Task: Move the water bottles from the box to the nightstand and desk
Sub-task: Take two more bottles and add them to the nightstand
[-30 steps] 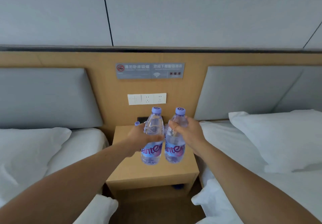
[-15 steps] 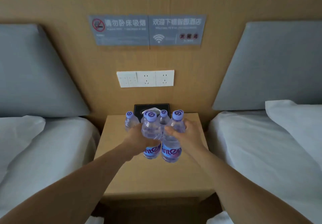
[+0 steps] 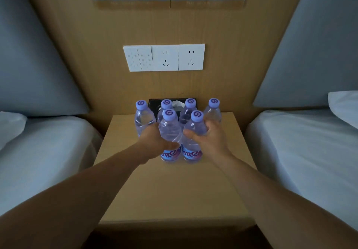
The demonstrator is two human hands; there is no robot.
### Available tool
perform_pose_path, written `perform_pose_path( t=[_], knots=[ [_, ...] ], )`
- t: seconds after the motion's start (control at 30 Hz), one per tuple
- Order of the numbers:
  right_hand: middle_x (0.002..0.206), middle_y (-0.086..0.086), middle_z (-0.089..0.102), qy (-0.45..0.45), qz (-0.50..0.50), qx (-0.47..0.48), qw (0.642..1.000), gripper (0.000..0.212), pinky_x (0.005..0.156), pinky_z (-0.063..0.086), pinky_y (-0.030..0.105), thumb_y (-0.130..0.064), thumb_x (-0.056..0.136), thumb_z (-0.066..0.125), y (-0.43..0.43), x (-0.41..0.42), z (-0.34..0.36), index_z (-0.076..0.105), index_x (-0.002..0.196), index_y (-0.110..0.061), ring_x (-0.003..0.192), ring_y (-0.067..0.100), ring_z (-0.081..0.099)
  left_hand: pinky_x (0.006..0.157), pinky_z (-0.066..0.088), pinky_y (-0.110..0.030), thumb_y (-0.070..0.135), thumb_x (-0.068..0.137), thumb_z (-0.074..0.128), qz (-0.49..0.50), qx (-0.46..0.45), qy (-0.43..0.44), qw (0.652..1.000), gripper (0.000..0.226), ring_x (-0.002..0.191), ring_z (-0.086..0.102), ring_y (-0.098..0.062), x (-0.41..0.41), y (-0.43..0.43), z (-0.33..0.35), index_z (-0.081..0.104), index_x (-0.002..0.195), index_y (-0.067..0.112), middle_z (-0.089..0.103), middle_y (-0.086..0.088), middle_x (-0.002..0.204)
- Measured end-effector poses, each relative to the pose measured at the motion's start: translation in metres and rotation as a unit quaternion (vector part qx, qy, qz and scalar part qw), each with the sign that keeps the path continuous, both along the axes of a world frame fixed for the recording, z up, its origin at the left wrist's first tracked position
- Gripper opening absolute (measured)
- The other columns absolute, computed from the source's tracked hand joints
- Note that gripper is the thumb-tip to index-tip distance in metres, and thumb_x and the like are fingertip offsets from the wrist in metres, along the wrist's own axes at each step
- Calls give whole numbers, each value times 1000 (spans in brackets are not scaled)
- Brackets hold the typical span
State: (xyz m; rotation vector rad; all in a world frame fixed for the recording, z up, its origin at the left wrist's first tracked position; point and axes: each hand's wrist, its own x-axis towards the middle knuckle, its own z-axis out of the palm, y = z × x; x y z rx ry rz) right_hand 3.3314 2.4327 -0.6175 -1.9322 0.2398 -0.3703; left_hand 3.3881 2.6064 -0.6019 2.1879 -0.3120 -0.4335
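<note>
Two clear water bottles with purple caps and purple labels stand side by side on the wooden nightstand (image 3: 174, 188). My left hand (image 3: 155, 144) grips the left bottle (image 3: 170, 130) round its middle. My right hand (image 3: 209, 140) grips the right bottle (image 3: 193, 132) the same way. Both bottle bases look down on or just above the nightstand top. Behind them stands a row of several more bottles (image 3: 143, 117) of the same kind, against the back wall.
A black tissue box (image 3: 155, 102) sits behind the bottle row. White switches and sockets (image 3: 164, 57) are on the wooden wall above. A bed (image 3: 42, 151) flanks the nightstand on the left and another bed (image 3: 302, 151) on the right.
The view has closed in on the nightstand. Both hands have carried their bottles forward and down, from in the air to just in front of the bottle row.
</note>
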Motion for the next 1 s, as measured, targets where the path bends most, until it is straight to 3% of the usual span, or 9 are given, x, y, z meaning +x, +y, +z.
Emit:
perform_pose_path(
  t=[0.13, 0.2, 0.27, 0.4, 0.5, 0.6, 0.83, 0.93, 1.0],
  knots=[
    [103, 2, 64, -7, -13, -5, 1000, 32, 69, 40, 18, -41, 72, 83, 3, 2, -16, 56, 87, -36, 94, 13, 62, 81, 60, -47, 18, 78, 82, 14, 3, -12, 1000, 26, 88, 69, -24, 2, 3, -15, 63, 95, 17, 70, -7, 90],
    [100, 0, 64, -16, -10, -2, 1000, 31, 67, 40, 13, -32, 74, 84, 4, 0, -16, 54, 82, -39, 89, 7, 61, 86, 60, -50, 18, 78, 82, 16, 1, -12, 1000, 25, 93, 70, -25, 1, 4, -18, 65, 96, 17, 72, -7, 94],
    [99, -1, 65, -29, -9, -6, 1000, 33, 65, 39, 8, -28, 75, 84, 4, 0, -17, 54, 82, -40, 86, 3, 61, 87, 59, -51, 17, 78, 82, 16, 2, -19, 1000, 24, 95, 70, -26, -1, 4, -22, 67, 98, 15, 73, -8, 96],
    [108, 2, 66, -41, -5, 2, 999, 31, 70, 41, 10, -31, 75, 84, 5, 1, -23, 59, 92, -39, 98, 11, 63, 87, 58, -53, 16, 81, 80, 38, 6, -47, 998, 23, 97, 69, -32, -6, 0, -25, 67, 99, 8, 72, -14, 97],
    [109, -3, 67, -50, -4, 16, 999, 35, 71, 42, 4, -28, 75, 85, 4, -2, -25, 64, 102, -28, 98, 6, 63, 85, 57, -52, 16, 81, 80, 46, 15, -58, 997, 17, 96, 68, -37, -8, -1, -27, 64, 86, 14, 70, -12, 91],
    [106, -5, 69, -54, 7, 33, 998, 34, 70, 44, 4, -24, 74, 85, 4, -5, -24, 65, 101, -29, 93, -3, 63, 83, 58, -53, 17, 77, 83, 57, 19, -62, 996, 21, 92, 69, -35, -10, 0, -29, 63, 86, 15, 71, -13, 92],
    [112, -8, 68, -45, 21, 50, 998, 44, 85, 53, 24, -27, 74, 85, 2, -4, -30, 64, 112, -26, 102, 2, 64, 74, 60, -43, 26, 68, 84, 82, 31, -44, 995, 33, 90, 67, -31, -12, -2, -37, 64, 92, 16, 68, -9, 90],
    [111, -10, 70, -31, 30, 53, 998, 47, 89, 55, 33, -26, 72, 86, 1, -5, -30, 63, 114, -28, 102, 3, 66, 67, 56, -38, 55, 46, 68, 98, 56, -36, 993, 68, 93, 67, -34, -8, -1, -47, 62, 97, 11, 64, -8, 91],
    [110, -11, 70, -12, 41, 48, 998, 54, 91, 55, 36, -23, 69, 87, 0, -5, -26, 61, 116, -29, 102, 3, 66, 79, 59, -43, 53, 48, 72, 96, 73, -44, 992, 78, 103, 65, -34, -10, -4, -40, 60, 111, 8, 63, -10, 102]
  ],
)
